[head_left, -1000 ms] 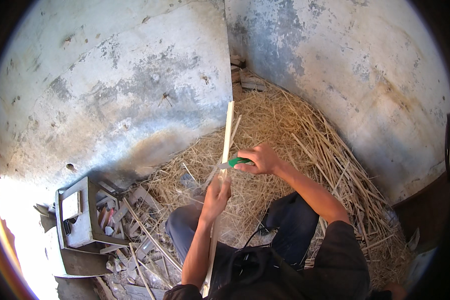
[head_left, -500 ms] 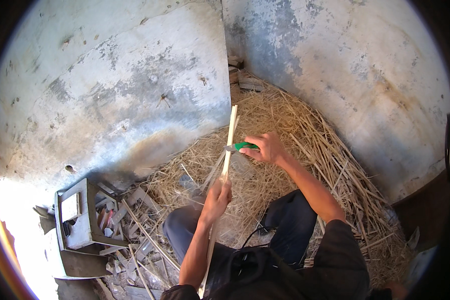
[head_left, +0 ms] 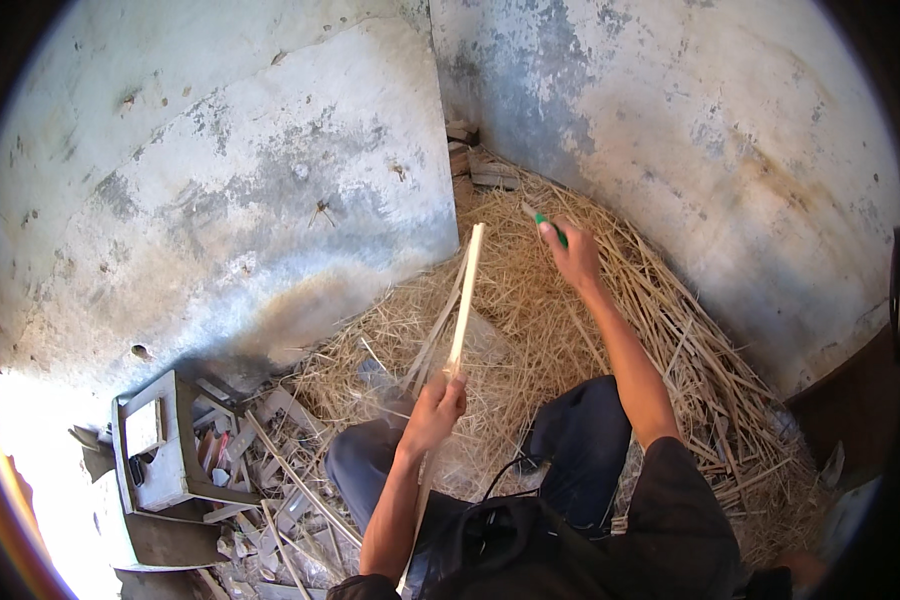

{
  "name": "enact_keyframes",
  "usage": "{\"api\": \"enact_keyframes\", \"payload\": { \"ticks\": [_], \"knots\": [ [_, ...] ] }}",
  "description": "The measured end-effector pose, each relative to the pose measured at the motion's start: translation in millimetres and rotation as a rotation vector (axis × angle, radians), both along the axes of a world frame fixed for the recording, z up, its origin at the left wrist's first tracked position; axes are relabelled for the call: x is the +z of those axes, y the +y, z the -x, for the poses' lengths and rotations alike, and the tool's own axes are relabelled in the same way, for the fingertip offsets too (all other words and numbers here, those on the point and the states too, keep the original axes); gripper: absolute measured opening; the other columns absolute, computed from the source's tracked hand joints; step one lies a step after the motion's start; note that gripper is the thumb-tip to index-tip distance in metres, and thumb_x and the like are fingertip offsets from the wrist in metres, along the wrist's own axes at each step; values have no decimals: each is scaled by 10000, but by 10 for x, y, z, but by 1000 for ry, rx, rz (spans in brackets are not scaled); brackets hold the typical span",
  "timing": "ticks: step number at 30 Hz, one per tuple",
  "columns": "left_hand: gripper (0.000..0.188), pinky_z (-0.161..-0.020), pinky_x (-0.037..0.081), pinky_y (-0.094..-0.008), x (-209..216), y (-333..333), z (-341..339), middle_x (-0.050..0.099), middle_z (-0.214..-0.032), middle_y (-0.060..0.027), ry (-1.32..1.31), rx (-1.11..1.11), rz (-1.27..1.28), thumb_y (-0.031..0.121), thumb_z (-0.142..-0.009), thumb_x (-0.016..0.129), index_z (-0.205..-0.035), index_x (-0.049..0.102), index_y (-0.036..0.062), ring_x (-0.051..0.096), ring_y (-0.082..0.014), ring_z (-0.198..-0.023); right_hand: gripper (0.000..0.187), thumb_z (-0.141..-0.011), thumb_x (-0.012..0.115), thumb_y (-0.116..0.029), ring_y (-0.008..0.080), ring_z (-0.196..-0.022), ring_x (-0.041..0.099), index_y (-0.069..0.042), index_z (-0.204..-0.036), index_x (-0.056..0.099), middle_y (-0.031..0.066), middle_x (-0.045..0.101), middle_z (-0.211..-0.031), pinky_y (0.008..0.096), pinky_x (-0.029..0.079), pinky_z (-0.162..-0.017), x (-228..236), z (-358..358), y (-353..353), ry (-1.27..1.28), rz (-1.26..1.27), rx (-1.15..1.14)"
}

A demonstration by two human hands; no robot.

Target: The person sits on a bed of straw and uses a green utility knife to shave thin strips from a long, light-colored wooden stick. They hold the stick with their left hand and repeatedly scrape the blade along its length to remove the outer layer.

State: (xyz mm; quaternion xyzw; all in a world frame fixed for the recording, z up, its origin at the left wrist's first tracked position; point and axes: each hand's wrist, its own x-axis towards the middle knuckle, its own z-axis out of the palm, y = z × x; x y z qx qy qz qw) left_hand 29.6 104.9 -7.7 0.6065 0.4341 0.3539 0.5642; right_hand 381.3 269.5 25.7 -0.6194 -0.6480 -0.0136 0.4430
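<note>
My left hand (head_left: 435, 405) grips a long pale wooden strip (head_left: 464, 298) near its middle, holding it upright and slightly tilted over my lap. A thin sliver peels off the strip's left side. My right hand (head_left: 573, 255) is stretched out beyond the strip's top end, closed on a green-handled knife (head_left: 548, 226) whose blade points up and left. The knife is clear of the strip. I sit with my knees in dark trousers above a heap of straw-like shavings (head_left: 570, 330).
Stained concrete walls meet in a corner behind the heap, with a few bricks (head_left: 475, 165) at its foot. A small grey wooden stool (head_left: 160, 455) stands at the lower left among scattered wood offcuts (head_left: 270, 480). A dark bag (head_left: 500, 550) lies at my waist.
My right hand has swept the knife up along the strip and past its top end, away from me. My left hand and the strip stay nearly where they were.
</note>
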Motion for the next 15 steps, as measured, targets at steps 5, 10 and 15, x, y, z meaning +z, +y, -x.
{"api": "enact_keyframes", "payload": {
  "ticks": [5, 10, 15],
  "knots": [
    [390, -563, 407, -303, 17, 75, -27, 487, -665, 12, 9, 74, -73, 342, -1141, 536, -886, 538, 47, 460, -85, -604, 612, -1063, 507, -646, 125, -425, 436, -106, -887, 737, -15, 515, -536, 328, 342, -407, -69, 454, -212, -55, -21, 397],
    [289, -549, 407, -288, 59, 95, -14, 517, -674, 19, -15, 155, -115, 293, -1127, 573, -1016, 564, 26, 484, -73, -611, 554, -1048, 550, -631, 145, -430, 535, -140, -889, 749, -1, 570, -541, 357, 384, -419, -34, 950, -480, -128, 2, 657],
    [252, -544, 403, -277, -60, 161, 79, 532, -685, 14, -62, 185, -134, 254, -1122, 577, -1095, 573, 3, 485, -65, -613, 510, -1018, 635, -587, 183, -435, 549, -105, -895, 747, 25, 592, -576, 365, 413, -433, -18, 1145, -609, -278, 45, 751]
  ]
}}
